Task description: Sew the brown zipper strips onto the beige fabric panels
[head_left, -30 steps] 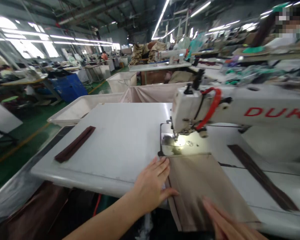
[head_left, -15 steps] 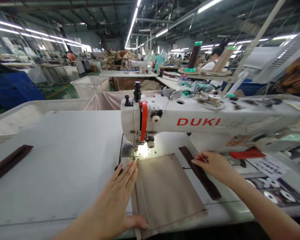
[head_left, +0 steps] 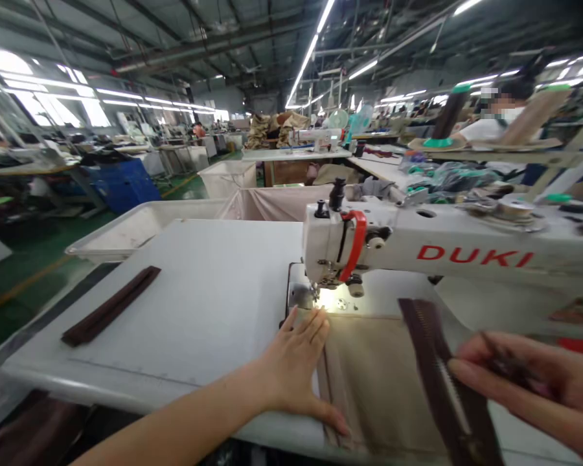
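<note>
A beige fabric panel (head_left: 376, 369) lies under the needle area of the white sewing machine (head_left: 393, 233). My left hand (head_left: 291, 372) rests flat on the panel's left edge, fingers stretched toward the lit presser foot, thumb spread toward me. My right hand (head_left: 529, 388) pinches the edge of a dark brown zipper (head_left: 430, 353), holding it up above the right part of the panel. Metal teeth show along the zipper. A small dark object sits in the curl of the right fingers, too blurred to name. Another dark brown zipper (head_left: 111, 307) lies on the table's left side.
A white bin (head_left: 140, 226) stands beyond the table (head_left: 214, 285). Thread cones (head_left: 449, 116) stand on a rack at the back right, near a person in white (head_left: 495, 123). Dark cloth (head_left: 34, 427) hangs below the table's front left edge.
My right hand has picked up the zipper from the table beside the panel and brought it over the panel. The left hand stays on the fabric. The view has swung left.
</note>
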